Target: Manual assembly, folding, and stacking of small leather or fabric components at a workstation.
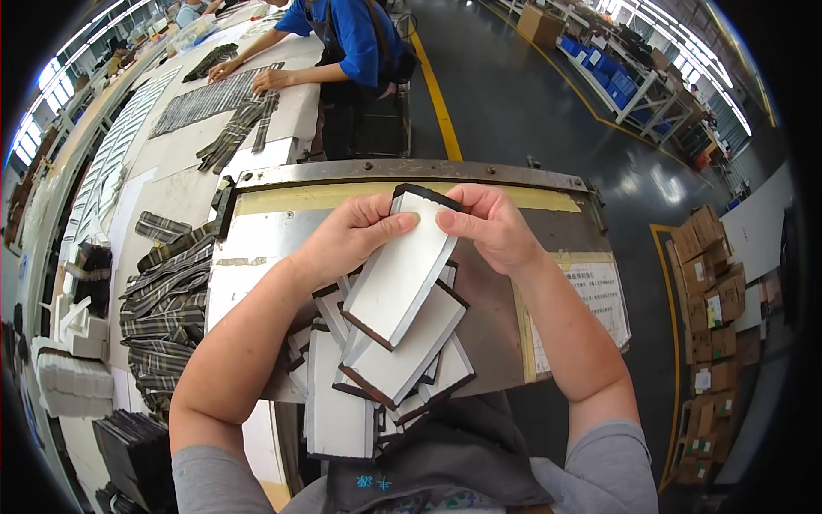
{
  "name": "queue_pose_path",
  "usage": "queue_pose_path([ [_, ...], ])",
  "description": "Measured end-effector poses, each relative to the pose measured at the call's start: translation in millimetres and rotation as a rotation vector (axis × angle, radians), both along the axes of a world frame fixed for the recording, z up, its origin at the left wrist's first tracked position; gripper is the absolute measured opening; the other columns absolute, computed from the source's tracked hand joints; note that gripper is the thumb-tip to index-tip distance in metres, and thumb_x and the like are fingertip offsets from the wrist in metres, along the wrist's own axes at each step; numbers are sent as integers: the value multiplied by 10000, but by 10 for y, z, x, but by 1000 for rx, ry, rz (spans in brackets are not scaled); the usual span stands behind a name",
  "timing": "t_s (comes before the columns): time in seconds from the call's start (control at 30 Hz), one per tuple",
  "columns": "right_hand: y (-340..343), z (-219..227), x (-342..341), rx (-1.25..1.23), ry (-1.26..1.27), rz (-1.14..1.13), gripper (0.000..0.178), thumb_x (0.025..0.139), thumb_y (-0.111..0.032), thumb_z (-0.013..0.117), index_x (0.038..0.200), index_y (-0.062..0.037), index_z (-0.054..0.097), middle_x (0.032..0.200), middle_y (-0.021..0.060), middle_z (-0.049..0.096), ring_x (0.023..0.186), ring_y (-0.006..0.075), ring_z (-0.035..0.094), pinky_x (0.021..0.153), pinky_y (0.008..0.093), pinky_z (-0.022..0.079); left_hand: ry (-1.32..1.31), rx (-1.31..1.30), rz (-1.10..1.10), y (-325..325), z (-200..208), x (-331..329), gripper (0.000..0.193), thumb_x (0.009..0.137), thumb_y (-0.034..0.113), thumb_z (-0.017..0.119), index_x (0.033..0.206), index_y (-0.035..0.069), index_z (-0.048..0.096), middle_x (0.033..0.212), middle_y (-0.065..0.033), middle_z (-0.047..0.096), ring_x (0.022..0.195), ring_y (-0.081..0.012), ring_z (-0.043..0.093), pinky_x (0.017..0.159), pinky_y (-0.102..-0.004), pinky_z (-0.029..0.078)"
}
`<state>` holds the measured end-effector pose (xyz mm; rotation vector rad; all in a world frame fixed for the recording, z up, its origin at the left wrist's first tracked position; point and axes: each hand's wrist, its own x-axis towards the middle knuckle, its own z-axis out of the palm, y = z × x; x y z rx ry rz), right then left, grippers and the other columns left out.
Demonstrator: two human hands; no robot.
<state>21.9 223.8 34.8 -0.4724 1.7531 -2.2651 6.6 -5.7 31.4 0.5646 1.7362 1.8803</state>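
Note:
Between my two hands is a white rectangular panel (401, 265) with dark fabric folded over its ends and grey strips along its long sides. My left hand (366, 224) pinches its far left corner, thumb on the white face. At the far right corner, my right hand (490, 224) grips the dark edge, thumb also on top. Below the held panel, a loose pile of similar white panels (342, 403) lies at the near edge of the metal-topped table (488, 317), overlapping at different angles. The undersides of the fingers are hidden behind the panel.
Striped dark fabric pieces (167, 300) lie heaped on the long table to my left, near white foam blocks (73, 381) and a dark stack (133, 445). A person in a blue shirt (364, 43) handles striped fabric ahead. Cardboard boxes (715, 317) stand at the right.

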Motion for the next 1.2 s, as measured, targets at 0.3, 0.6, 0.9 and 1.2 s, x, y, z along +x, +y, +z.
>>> queue_pose_path([
  [0.3,70,-44,-40,183,34,-76,155,917,-158,764,919,-19,695,823,22,700,720,57,616,662,215,497,51,-44,116,48,-37,-35,212,1001,226,682,1038,17,667,908,-10,691,790,-48,621,681,-231,507],
  [0.6,55,-41,-31,325,88,-183,156,914,-156,765,876,-35,674,783,10,681,667,43,585,597,186,461,141,-97,130,-16,-84,-106,221,997,248,686,907,51,648,765,39,587,681,-31,512,593,-221,419],
  [0.9,89,-24,-54,291,55,-129,202,910,-200,782,861,-22,700,750,10,683,610,33,567,564,178,461,-38,20,195,9,38,-74,359,1076,404,521,1006,75,648,787,43,597,692,-52,539,626,-224,448],
  [1.2,109,-115,-147,100,-101,-71,315,982,-330,703,862,-39,705,714,5,672,614,69,604,583,210,500,26,-18,252,-17,-108,-146,171,1001,209,681,995,40,705,894,25,694,780,-27,596,710,-212,479],
])
